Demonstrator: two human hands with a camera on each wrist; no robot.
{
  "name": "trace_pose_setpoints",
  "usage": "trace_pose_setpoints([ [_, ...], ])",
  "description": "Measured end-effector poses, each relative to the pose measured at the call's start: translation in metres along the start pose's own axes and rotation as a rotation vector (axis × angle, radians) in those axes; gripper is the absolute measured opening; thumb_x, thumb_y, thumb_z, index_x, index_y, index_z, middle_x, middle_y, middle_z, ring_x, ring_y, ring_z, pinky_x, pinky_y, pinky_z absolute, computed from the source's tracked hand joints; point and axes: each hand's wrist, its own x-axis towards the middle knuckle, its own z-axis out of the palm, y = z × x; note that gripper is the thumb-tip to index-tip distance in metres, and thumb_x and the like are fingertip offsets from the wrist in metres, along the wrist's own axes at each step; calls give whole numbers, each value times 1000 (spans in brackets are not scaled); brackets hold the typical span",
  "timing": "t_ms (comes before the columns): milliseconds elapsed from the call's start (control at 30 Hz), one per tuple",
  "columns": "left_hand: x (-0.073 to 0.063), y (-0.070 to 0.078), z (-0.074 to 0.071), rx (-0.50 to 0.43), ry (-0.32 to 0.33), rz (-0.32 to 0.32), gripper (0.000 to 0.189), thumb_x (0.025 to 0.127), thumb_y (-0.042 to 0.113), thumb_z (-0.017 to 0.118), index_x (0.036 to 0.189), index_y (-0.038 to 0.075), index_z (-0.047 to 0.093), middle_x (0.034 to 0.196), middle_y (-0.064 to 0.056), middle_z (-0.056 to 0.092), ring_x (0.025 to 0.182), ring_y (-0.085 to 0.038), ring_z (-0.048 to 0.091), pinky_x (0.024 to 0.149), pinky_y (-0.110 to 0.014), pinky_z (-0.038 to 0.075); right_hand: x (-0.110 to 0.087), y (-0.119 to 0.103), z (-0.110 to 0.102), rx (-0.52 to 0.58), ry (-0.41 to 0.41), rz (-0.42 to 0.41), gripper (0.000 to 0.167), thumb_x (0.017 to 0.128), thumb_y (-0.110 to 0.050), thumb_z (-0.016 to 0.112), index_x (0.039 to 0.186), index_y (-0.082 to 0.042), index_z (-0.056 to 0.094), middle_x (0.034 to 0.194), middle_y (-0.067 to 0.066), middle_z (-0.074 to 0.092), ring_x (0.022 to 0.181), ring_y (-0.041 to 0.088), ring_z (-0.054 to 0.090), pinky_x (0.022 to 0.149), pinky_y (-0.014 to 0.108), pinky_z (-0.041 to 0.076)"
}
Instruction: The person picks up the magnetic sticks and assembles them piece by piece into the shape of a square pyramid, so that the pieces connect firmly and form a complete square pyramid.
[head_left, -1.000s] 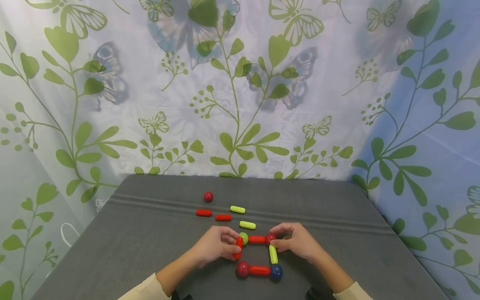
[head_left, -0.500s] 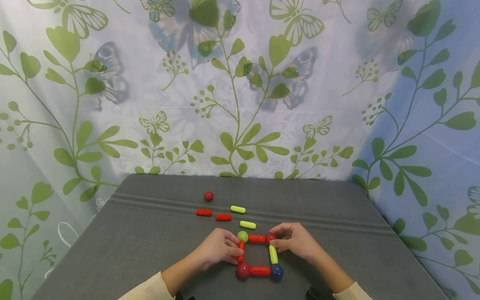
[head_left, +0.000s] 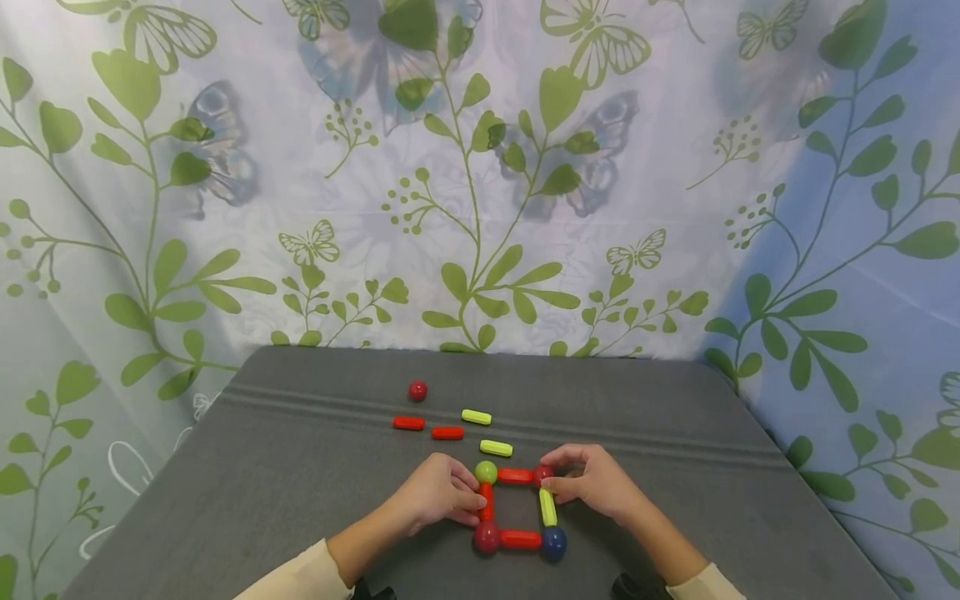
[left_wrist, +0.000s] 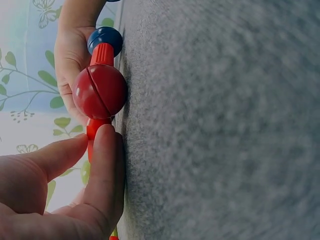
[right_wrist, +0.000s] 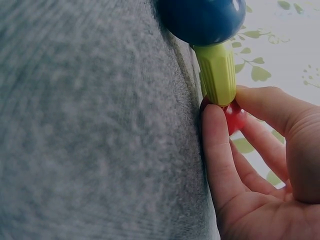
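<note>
A square frame of balls and short rods lies on the grey table. Its corners are a green ball (head_left: 486, 472), a red ball (head_left: 543, 476) at the far right, a blue ball (head_left: 553, 542) and a larger-looking red ball (head_left: 487, 537) near left. My left hand (head_left: 442, 493) pinches the left red rod (left_wrist: 92, 131) between thumb and fingers, right by the near-left red ball. At the far-right corner, my right hand (head_left: 592, 485) pinches the red ball where the yellow-green rod (right_wrist: 218, 75) meets it. Red rods (head_left: 521, 540) form the near and far sides.
Beyond the frame lie two loose red rods (head_left: 447, 433), two yellow-green rods (head_left: 497, 448) and a loose red ball (head_left: 417, 390). A leaf-patterned curtain (head_left: 480, 208) hangs behind the table (head_left: 315, 467).
My left hand has shifted the left red rod slightly right and toward me. It now lines up between the green ball and the near-left red ball. My right hand has stayed in place.
</note>
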Motion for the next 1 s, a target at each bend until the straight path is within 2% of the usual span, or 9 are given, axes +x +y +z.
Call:
trace_pose_setpoints([
  [333, 2, -2, 0, 40, 7, 17, 20, 86, -1, 78, 101, -6, 67, 84, -10, 76, 69, -21, 75, 67, -37, 63, -2, -4, 1, 20, -1, 3, 38, 87, -12, 81, 120, 4, 69, 113, 17, 68, 85, 24, 75, 73, 38, 63],
  [600, 3, -6, -4, 73, -1, 69, 21, 86, -1, 78, 103, -6, 67, 83, -10, 74, 67, -22, 74, 68, -37, 63, -1, -3, 3, 39, 4, 12, 38, 87, -11, 81, 120, 4, 69, 111, 16, 68, 87, 23, 75, 73, 40, 64],
  [700, 3, -6, -11, 118, 7, 94, 21, 87, 1, 78, 105, -6, 68, 85, -10, 75, 68, -21, 74, 69, -38, 63, -1, -3, 2, 46, 0, 11, 39, 87, -11, 81, 120, 5, 68, 111, 16, 68, 87, 24, 75, 74, 41, 64],
  [833, 6, -6, -24, 194, 30, 158, 22, 90, 3, 75, 108, -6, 68, 89, -10, 76, 71, -20, 75, 70, -37, 63, -2, -3, 2, 50, -4, 9, 42, 88, -11, 81, 124, 6, 67, 112, 17, 68, 89, 24, 75, 75, 41, 63],
  [1000, 9, -5, -48, 322, 108, 241, 26, 92, 10, 75, 112, -5, 68, 92, -7, 75, 73, -18, 75, 69, -34, 60, -2, -2, 0, 51, 0, 11, 46, 87, -11, 81, 127, 7, 66, 113, 17, 68, 90, 22, 75, 75, 40, 63],
])
